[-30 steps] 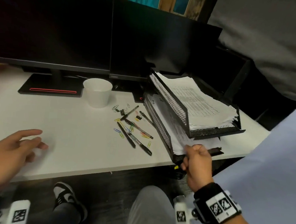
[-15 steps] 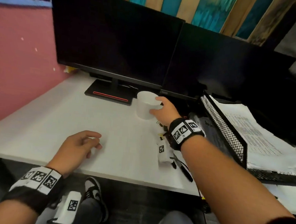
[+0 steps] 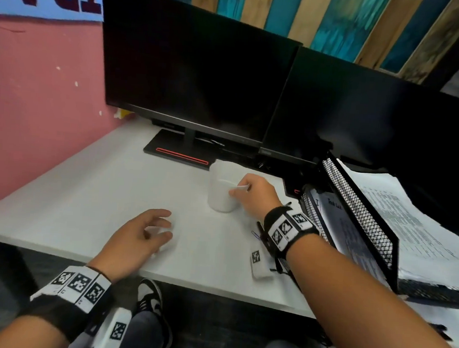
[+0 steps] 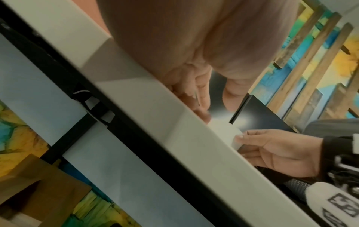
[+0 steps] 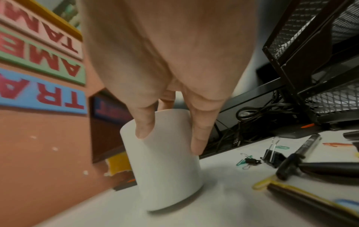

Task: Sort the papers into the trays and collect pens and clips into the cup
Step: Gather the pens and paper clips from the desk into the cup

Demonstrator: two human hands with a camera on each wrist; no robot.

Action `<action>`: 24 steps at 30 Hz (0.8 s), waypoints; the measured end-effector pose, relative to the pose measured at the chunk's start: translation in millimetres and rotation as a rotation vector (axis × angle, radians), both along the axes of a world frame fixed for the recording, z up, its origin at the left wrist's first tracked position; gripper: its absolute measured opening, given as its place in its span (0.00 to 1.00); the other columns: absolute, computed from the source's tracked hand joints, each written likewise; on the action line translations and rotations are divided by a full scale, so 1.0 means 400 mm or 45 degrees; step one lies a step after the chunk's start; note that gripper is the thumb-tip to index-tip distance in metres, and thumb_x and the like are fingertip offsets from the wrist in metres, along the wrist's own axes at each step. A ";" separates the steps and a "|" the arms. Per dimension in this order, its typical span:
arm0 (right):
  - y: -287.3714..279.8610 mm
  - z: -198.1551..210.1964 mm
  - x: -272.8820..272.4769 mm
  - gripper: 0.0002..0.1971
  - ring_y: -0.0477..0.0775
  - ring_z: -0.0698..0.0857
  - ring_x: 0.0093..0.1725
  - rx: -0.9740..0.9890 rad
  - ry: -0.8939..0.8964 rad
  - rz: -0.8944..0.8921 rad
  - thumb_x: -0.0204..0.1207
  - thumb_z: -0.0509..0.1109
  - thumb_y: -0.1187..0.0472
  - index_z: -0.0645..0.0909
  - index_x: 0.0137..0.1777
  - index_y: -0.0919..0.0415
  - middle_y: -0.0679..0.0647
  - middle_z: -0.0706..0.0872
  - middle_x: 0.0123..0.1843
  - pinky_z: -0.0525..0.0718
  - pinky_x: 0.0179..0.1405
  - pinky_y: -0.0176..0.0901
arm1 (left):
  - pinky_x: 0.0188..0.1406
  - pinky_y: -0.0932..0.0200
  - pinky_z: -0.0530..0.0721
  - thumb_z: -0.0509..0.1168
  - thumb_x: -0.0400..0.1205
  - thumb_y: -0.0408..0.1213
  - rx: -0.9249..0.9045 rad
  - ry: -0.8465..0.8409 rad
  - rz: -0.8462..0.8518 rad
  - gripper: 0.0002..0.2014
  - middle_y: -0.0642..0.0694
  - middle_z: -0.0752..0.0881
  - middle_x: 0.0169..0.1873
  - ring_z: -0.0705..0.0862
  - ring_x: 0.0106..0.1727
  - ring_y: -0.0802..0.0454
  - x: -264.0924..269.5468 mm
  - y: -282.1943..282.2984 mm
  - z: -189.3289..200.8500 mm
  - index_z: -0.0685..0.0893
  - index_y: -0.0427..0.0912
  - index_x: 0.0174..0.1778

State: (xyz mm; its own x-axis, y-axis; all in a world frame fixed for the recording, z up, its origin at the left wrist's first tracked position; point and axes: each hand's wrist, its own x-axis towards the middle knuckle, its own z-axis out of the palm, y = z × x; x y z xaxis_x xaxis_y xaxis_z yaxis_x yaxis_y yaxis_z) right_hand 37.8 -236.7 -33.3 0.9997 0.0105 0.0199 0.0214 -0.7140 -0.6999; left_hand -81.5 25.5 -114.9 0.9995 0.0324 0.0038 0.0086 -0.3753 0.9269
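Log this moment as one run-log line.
right hand grips white cup | left hand open over desk | pens, clips uncollected

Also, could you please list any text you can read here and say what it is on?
"TRA", cut off, upside down: blue wall sign.
"AM", cut off, upside down: green wall sign.
"TAM", cut off, upside down: pink wall sign.
Too small or blurred to read: tray papers, monitor badge.

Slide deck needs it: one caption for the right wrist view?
Right hand grips white paper cup on white desk, black pens and clips beside it.
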 end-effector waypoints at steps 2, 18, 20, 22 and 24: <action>-0.006 0.009 -0.071 0.09 0.51 0.86 0.49 0.027 -0.005 0.083 0.78 0.81 0.51 0.86 0.46 0.55 0.47 0.88 0.50 0.85 0.43 0.46 | 0.58 0.51 0.85 0.79 0.80 0.45 0.099 0.020 -0.007 0.28 0.62 0.86 0.63 0.90 0.50 0.54 -0.007 -0.013 0.013 0.77 0.67 0.74; -0.128 0.062 -0.211 0.14 0.51 0.87 0.48 -0.230 -0.001 0.144 0.77 0.75 0.65 0.82 0.58 0.49 0.50 0.86 0.54 0.85 0.45 0.44 | 0.56 0.64 0.79 0.91 0.59 0.42 0.057 -0.251 -0.022 0.50 0.58 0.85 0.66 0.83 0.66 0.62 -0.100 -0.062 0.066 0.74 0.57 0.76; -0.148 0.046 -0.190 0.13 0.56 0.87 0.53 -0.597 0.160 0.146 0.79 0.71 0.66 0.80 0.61 0.54 0.52 0.85 0.56 0.88 0.49 0.46 | 0.56 0.63 0.80 0.91 0.57 0.47 0.035 -0.261 -0.013 0.51 0.58 0.85 0.66 0.84 0.66 0.60 -0.107 -0.053 0.064 0.74 0.57 0.77; -0.146 0.023 -0.184 0.14 0.60 0.86 0.59 -0.809 0.289 0.183 0.81 0.70 0.66 0.79 0.65 0.59 0.56 0.86 0.60 0.89 0.56 0.51 | 0.56 0.62 0.80 0.88 0.53 0.54 0.024 -0.271 -0.008 0.53 0.59 0.85 0.66 0.84 0.66 0.60 -0.113 -0.047 0.066 0.74 0.58 0.77; -0.138 -0.001 -0.177 0.14 0.61 0.87 0.60 -0.897 0.317 0.186 0.82 0.67 0.66 0.77 0.67 0.61 0.59 0.86 0.62 0.89 0.57 0.52 | 0.56 0.63 0.80 0.90 0.55 0.51 0.029 -0.281 -0.001 0.53 0.59 0.85 0.67 0.83 0.67 0.60 -0.115 -0.043 0.066 0.74 0.57 0.77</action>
State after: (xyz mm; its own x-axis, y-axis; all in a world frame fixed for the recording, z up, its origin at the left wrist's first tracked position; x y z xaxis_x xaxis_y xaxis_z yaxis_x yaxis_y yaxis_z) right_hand -33.2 -291.9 -33.7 0.9613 0.0701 -0.2664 0.0515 -0.9958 -0.0761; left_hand -127.6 8.1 -88.4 0.9743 0.0288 0.2235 -0.1942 -0.3957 0.8976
